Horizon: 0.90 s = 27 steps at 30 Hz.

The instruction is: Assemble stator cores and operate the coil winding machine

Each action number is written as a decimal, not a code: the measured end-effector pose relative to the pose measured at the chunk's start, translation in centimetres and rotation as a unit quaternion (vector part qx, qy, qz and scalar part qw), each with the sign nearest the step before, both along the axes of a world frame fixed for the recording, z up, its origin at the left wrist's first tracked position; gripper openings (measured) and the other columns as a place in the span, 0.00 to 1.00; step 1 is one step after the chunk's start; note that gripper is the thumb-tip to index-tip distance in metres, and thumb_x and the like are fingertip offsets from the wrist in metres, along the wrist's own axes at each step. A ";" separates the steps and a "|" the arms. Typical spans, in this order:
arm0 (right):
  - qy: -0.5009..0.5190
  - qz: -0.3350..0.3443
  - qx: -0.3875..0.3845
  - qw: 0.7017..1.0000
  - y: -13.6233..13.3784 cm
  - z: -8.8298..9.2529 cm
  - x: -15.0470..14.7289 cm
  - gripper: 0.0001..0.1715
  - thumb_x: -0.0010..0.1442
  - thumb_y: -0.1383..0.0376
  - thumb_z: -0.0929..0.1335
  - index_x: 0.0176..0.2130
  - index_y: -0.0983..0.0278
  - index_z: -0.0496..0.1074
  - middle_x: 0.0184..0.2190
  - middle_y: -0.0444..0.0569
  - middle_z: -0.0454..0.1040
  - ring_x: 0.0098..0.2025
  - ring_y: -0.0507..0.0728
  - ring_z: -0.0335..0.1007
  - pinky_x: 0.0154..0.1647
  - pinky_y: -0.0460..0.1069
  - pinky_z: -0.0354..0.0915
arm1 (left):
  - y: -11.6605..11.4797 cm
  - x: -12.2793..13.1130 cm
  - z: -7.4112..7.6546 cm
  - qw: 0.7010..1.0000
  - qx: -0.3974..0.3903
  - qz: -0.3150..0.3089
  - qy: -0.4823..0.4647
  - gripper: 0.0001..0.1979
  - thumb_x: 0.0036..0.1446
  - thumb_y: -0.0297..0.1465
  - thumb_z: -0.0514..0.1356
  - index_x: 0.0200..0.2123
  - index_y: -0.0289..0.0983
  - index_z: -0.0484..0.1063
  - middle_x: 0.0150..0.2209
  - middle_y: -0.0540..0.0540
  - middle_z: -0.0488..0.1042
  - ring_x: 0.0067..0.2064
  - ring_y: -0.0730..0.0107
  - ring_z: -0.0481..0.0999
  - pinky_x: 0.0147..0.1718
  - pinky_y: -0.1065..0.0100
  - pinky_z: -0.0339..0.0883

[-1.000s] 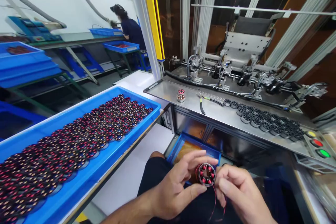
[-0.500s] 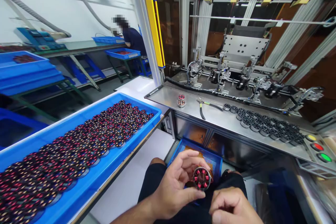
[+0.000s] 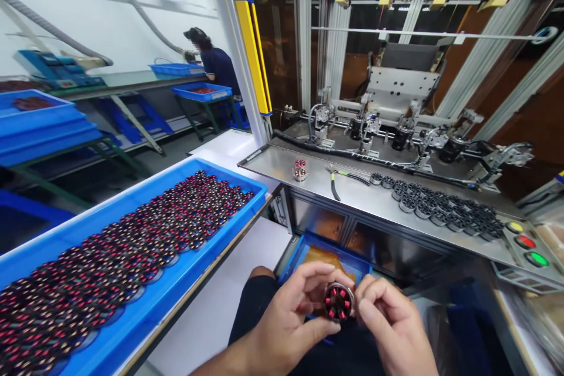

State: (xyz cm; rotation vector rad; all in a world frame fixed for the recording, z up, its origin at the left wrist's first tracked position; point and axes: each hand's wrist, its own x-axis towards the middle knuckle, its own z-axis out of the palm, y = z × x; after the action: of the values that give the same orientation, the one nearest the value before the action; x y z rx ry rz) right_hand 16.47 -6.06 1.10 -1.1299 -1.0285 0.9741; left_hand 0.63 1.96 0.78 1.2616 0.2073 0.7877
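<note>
Between the thumb and fingers of my left hand (image 3: 293, 311) is a round motor stator (image 3: 339, 302), its ring of red windings facing me. My right hand (image 3: 392, 317) is closed in a pinch against the stator's right edge; what its fingertips grip there is too small to make out. Past my hands, a metal bench top (image 3: 282, 167) carries a small stack of wound stators (image 3: 300, 171), green-and-black cutting pliers (image 3: 333, 183) and many dark unwound stator cores (image 3: 440, 208).
On my left, a long blue tray (image 3: 259, 191) holds rows of wound stators. A winding machine (image 3: 403, 88) stands behind the bench. Push buttons (image 3: 525, 241) sit at its right end. Another blue tray (image 3: 304, 247) is below my hands. A co-worker (image 3: 218, 64) sits at the far left.
My right hand has risen from below and come to the stator's right edge, its fingers now pinched there. My left hand keeps hold of the stator. The view has shifted slightly.
</note>
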 end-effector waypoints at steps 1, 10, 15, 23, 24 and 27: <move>0.013 -0.010 0.007 1.000 -0.1 -0.4 -0.1 0.16 0.63 0.57 0.67 0.27 0.63 0.66 0.25 0.43 0.65 0.29 0.50 0.63 0.32 0.45 0.62 | 0.1 0.0 0.0 0.999 -0.035 -0.010 -0.004 0.23 0.57 0.22 0.64 0.53 0.48 0.66 0.51 0.48 0.74 0.45 0.73 0.78 0.45 0.73 0.72; -0.047 -0.003 0.009 0.999 -1.2 -2.3 0.1 0.11 0.65 0.62 0.65 0.31 0.62 0.66 0.28 0.44 0.66 0.32 0.52 0.65 0.35 0.46 0.63 | 0.1 1.9 -1.1 0.992 -0.120 0.025 -0.030 0.29 0.39 0.30 0.76 0.46 0.39 0.73 0.41 0.47 0.73 0.33 0.78 0.74 0.33 0.78 0.69; -0.022 -0.005 0.017 1.000 -1.0 -2.6 0.3 0.07 0.63 0.61 0.66 0.34 0.60 0.66 0.30 0.44 0.64 0.34 0.52 0.63 0.36 0.46 0.63 | -0.3 2.0 -0.6 0.965 0.165 0.199 0.034 0.23 0.45 0.21 0.70 0.46 0.41 0.74 0.41 0.45 0.76 0.40 0.68 0.78 0.39 0.72 0.73; 0.156 -0.015 -0.001 0.988 -0.2 -2.3 -1.7 0.15 0.63 0.54 0.65 0.30 0.60 0.64 0.30 0.43 0.60 0.34 0.53 0.58 0.38 0.47 0.61 | -0.3 1.6 0.3 0.920 0.309 0.240 0.026 0.26 0.44 0.19 0.70 0.47 0.40 0.70 0.40 0.43 0.80 0.41 0.65 0.81 0.42 0.69 0.76; 0.171 -0.026 -0.010 0.985 -0.2 -2.5 -1.9 0.15 0.64 0.54 0.64 0.30 0.60 0.63 0.29 0.43 0.60 0.34 0.53 0.58 0.38 0.47 0.61 | -0.3 1.6 0.2 0.925 0.292 0.241 0.025 0.26 0.44 0.19 0.69 0.47 0.40 0.71 0.40 0.43 0.80 0.41 0.64 0.81 0.42 0.69 0.76; 0.154 -0.022 -0.020 0.988 -0.4 -3.4 -2.0 0.15 0.67 0.55 0.61 0.32 0.60 0.64 0.30 0.43 0.61 0.33 0.53 0.60 0.39 0.48 0.62 | -0.3 1.5 0.1 0.934 0.262 0.241 0.026 0.25 0.44 0.19 0.69 0.46 0.39 0.72 0.39 0.42 0.80 0.40 0.64 0.81 0.41 0.68 0.77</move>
State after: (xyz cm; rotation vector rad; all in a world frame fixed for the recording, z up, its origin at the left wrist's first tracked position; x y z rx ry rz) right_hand 14.47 -6.50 -2.27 -0.9913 -0.7347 1.0986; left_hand 2.18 1.63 0.91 1.7701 0.3750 1.2888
